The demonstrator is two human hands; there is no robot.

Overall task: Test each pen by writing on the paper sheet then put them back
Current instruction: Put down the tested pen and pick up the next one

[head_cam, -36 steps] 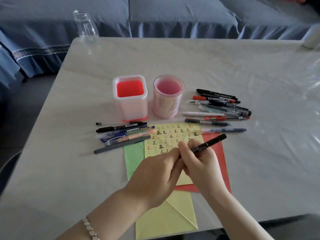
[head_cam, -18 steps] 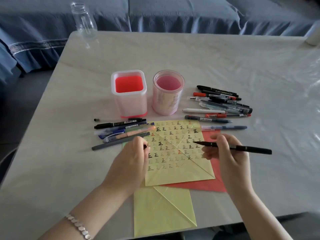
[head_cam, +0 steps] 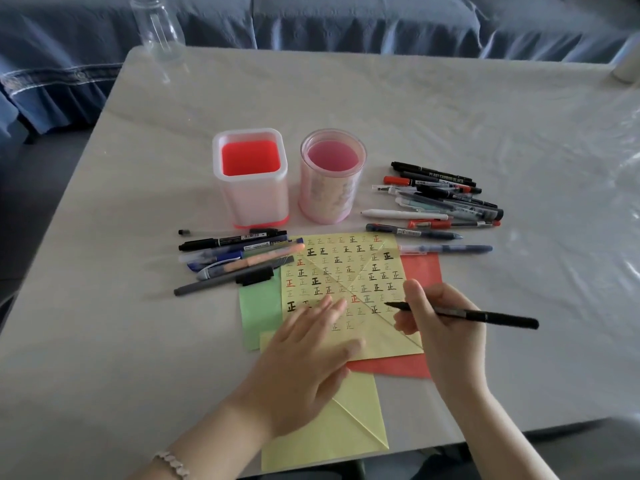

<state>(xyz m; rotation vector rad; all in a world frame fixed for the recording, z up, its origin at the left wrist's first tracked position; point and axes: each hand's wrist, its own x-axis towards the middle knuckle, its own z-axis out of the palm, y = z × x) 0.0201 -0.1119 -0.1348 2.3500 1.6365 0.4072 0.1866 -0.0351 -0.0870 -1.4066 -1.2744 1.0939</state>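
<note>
**Black pen held over the marked yellow sheet**

The dial is centred on the yellow sheet [head_cam: 346, 265], with 12 o'clock at the far edge of the table [head_cam: 450, 109]. Far out at 10 o'clock, a clear bottle [head_cam: 157, 32] is stood by the table's corner. At 9 o'clock a row of pens [head_cam: 235, 252] is laid side by side, some ends reaching the sheet's left edge, and a black cap [head_cam: 254, 276] is laid on the nearest grey one. At 11 o'clock a square holder [head_cam: 250, 178] with a red inside is stood upright. Just beside it, at 12 o'clock, a round holder [head_cam: 331, 176] with a pink inside is stood.

A green sheet [head_cam: 261, 306] is tucked under the yellow one at 8 o'clock. The left hand [head_cam: 304, 358] is laid flat on the sheet's near left part, with its fingers straight and slightly spread and nothing gripped. The sheet is covered with rows of small characters in black, red and grey.

At 4 o'clock a black pen [head_cam: 485, 316] is pinched between the thumb and curled fingers of the right hand [head_cam: 443, 334]. Its tip is pointed towards 9 o'clock over the sheet's right part; whether the paper is touched cannot be told. A red sheet [head_cam: 422, 268] is shown beneath at 3 o'clock. At 2 o'clock a heap of pens [head_cam: 446, 199] is piled, and a blue pen [head_cam: 450, 249] is laid alone just beside the sheet's far right corner
</note>
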